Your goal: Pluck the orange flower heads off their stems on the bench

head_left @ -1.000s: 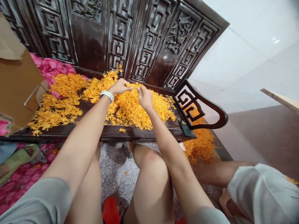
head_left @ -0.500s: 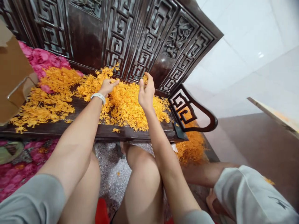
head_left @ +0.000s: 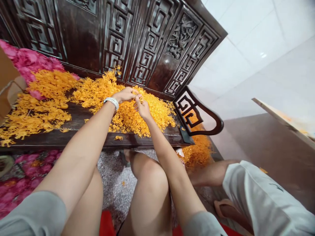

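A small orange flower piece [head_left: 136, 97], judged light, soft and easily crushed, is being pinched at its edges between left hand [head_left: 125, 95] and right hand [head_left: 142, 108], above the orange pile [head_left: 128, 111] at the bench's [head_left: 73, 139] far right

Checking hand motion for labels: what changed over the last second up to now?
Right hand rose off the orange flower pile half a second ago, then came back down to meet the left hand; both again pinch at orange pieces together. The pile, the carved bench and the pink flowers stayed as they were.
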Tool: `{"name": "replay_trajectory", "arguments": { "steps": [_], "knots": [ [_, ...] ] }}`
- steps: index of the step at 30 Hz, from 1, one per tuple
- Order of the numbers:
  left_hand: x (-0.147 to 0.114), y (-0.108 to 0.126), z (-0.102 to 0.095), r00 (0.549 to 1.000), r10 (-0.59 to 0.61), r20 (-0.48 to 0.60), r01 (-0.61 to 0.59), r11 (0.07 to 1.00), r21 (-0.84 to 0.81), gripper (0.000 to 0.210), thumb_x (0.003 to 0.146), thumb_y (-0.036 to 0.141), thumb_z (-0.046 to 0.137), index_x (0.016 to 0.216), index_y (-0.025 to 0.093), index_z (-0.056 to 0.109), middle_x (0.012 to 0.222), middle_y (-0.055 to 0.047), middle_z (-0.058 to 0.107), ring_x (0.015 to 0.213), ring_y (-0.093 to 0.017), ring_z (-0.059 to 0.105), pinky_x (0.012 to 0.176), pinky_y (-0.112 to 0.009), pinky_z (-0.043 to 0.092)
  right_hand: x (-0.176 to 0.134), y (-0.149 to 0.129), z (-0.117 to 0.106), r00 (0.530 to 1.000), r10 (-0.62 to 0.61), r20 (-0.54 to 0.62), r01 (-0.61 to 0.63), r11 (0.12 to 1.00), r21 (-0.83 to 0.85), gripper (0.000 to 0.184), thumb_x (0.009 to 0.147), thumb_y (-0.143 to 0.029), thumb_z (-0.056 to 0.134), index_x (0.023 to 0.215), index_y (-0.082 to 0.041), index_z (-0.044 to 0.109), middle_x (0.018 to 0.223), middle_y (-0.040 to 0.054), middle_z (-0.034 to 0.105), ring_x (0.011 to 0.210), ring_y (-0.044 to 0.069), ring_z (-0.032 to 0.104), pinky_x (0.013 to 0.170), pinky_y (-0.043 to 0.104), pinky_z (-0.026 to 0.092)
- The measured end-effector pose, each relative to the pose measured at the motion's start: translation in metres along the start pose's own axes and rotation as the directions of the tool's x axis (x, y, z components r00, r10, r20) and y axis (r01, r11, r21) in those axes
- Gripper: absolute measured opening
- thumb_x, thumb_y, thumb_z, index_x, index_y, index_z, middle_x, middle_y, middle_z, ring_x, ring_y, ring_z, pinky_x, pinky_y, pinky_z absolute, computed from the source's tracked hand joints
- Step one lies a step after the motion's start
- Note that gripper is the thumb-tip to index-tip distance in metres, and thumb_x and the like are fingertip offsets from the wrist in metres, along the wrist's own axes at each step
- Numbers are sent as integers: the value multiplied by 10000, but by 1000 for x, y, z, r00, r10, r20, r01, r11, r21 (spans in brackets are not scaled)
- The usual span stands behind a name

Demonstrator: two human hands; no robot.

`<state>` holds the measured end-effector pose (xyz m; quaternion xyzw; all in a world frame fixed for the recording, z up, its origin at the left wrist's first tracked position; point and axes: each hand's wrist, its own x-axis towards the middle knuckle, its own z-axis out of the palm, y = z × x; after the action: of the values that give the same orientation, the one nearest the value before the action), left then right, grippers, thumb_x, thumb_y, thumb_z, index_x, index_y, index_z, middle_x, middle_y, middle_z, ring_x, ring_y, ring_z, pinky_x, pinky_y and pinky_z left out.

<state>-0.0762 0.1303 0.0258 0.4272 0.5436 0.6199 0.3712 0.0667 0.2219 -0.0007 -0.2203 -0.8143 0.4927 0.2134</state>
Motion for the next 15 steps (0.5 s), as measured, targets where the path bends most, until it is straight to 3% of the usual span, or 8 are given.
{"name": "replay_trajectory", "arguments": {
  "steps": [3,5,6,8,9,10,13,15],
  "knots": [
    [6,-1,2,971,71,-226,-52,995,90,241,634,239,905,585,142,689,532,6,525,503,-83,378,506,-262,241,-9,-14,1,999,4,39,-5,1000,20,719,1036,-795,428,607,-218,458,522,-26,420,483,98,377,501,247,321],
    [10,-3,1,897,128,-423,-82,989,127,251,680,168,831,529,148,632,516,10,518,530,-95,417,531,-259,281,-21,-34,4,974,4,228,-12,999,33,696,1062,-684,506,557,-238,335,480,-60,295,471,80,250,484,248,233],
    [11,-4,0,848,140,-511,-89,988,123,266,709,150,800,521,154,611,512,12,517,542,-101,435,543,-257,299,-27,-46,6,919,0,393,-14,999,33,684,1058,-635,555,553,-237,321,480,-66,277,476,75,226,485,247,217],
    [11,-6,-4,773,136,-619,-92,990,103,288,760,146,775,532,163,599,516,12,528,557,-109,456,563,-253,331,-38,-68,9,719,-21,695,-10,999,41,638,1025,-593,638,568,-219,397,492,-64,319,487,73,260,493,239,251],
    [10,-6,-6,766,130,-629,-89,991,97,288,777,159,784,548,165,610,528,9,547,564,-112,466,573,-251,349,-40,-77,8,658,-47,751,-3,998,65,597,1002,-591,675,600,-208,457,511,-57,364,499,76,306,503,233,286],
    [8,-7,-9,780,126,-613,-84,992,98,284,788,180,805,567,165,627,545,4,570,570,-114,472,584,-251,364,-41,-82,7,685,-77,725,-8,993,114,550,976,-592,709,647,-202,501,537,-53,399,515,81,344,513,227,315],
    [-1,-7,-18,848,97,-522,-42,992,115,272,787,278,887,640,165,687,591,-5,611,557,-110,442,595,-265,372,-31,-76,-8,971,37,237,-111,945,309,417,911,-522,786,802,-215,524,631,-67,424,537,76,344,514,203,307],
    [-5,-6,-22,901,50,-430,10,991,135,272,753,333,937,685,175,726,569,8,576,534,-111,402,591,-282,353,-22,-59,-20,954,297,-40,-261,890,374,327,910,-420,777,884,-221,518,688,-66,441,534,73,317,507,208,274]
  ]
}}
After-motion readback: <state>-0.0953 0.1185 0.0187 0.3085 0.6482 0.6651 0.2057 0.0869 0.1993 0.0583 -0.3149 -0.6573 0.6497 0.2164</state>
